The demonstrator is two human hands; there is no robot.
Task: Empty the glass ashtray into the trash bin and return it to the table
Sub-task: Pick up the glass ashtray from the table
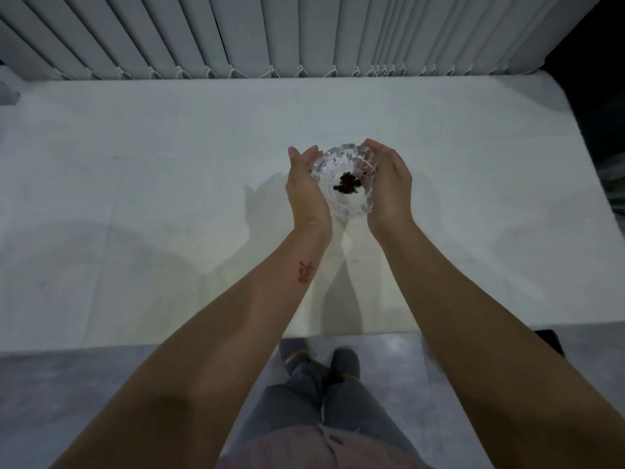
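A clear cut-glass ashtray (345,201) with a small dark heap of ash (348,182) in its bowl is cupped between both my hands over the white table (135,170). My left hand (304,191) presses against its left side, palm inward and fingers pointing away. My right hand (389,184) curls around its right side. Whether the ashtray rests on the table or is lifted just above it, I cannot tell. No trash bin shows in the head view.
Grey vertical blinds (270,32) hang along the table's far edge. A dark object (551,340) sits on the floor at the table's near right corner. Below the near edge are the grey floor (67,401) and my legs and feet (321,367).
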